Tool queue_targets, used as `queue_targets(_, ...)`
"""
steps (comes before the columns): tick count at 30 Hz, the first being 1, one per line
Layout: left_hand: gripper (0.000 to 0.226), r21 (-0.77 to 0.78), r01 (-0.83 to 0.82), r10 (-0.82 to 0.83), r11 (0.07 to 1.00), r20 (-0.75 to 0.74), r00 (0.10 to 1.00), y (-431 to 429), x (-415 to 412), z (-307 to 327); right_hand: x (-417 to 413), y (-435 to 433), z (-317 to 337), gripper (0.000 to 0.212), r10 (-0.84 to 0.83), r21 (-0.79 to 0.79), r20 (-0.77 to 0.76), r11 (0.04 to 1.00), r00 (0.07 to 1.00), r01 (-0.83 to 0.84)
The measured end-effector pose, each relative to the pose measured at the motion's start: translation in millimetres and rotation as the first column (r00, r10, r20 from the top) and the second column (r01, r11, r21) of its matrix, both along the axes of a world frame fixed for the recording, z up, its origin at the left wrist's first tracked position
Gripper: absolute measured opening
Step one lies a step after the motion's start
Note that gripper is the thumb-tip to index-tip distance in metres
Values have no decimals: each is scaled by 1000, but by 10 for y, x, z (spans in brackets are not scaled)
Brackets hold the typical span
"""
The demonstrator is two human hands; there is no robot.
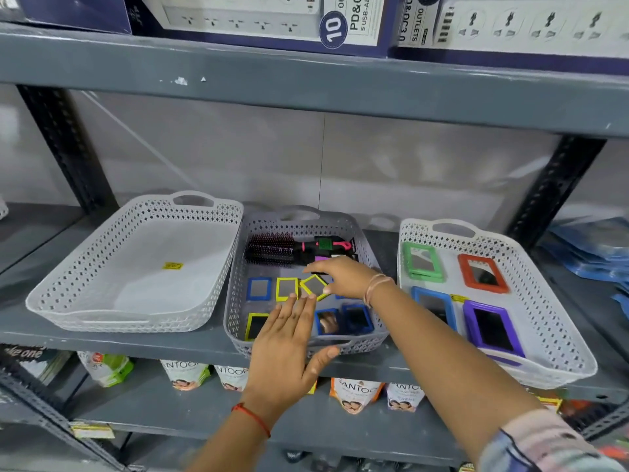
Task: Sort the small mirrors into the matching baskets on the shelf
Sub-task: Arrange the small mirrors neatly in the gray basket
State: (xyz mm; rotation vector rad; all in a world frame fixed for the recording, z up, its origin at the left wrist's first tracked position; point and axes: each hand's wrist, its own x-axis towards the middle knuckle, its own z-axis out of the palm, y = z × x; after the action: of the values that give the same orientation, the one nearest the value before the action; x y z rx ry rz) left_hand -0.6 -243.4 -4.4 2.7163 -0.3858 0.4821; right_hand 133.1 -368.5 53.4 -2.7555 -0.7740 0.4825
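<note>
Progress early: left basket (61, 294) empty; right hand (343, 275) pinches yellow mirror (315, 286), left hand (289, 338) flat, spread (several small mirrors unsorted).

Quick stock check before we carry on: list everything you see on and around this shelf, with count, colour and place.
Left basket: 1, white, left on shelf, only a yellow sticker inside.
Middle basket: 1, grey, centre.
Right basket: 1, white, right.
Small mirrors: at least 6 visible, middle basket; blue, yellow, tilted yellow, yellow, two blue.
Large mirrors: right basket; green stack, red, blue, purple.
Hairbrushes: black and pink, back of middle basket, count unclear.
Power strip boxes: top shelf.
Pouches: lower shelf.
Left hand: open, over middle basket.
Right hand: gripping tilted yellow mirror.
</note>
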Motion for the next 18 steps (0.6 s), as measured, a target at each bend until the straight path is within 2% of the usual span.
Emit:
queue_targets(5, 80, -10, 10, -9, 1000, 21, 1000, 8, 32, -12, 265, 120, -148, 61, 77, -224, 45, 972, 996, -65)
queue_targets(7, 80, -11, 10, -10, 1000, 32, 999, 7, 37, -25, 301, 122, -212, 59, 81, -263, 79, 963, 994, -58)
queue_targets(12, 81, 2, 2, -2, 1000, 52, 999, -5, 54, -39, 289, 148, -278, 55, 43, -222, 151, 975, 988, -9)
queue_targets(18, 83, 1, -5, 5, 1000, 45, 999, -8, 49, -56, 267, 151, -256, 40, 10, -143, 188, 990, 982, 17)
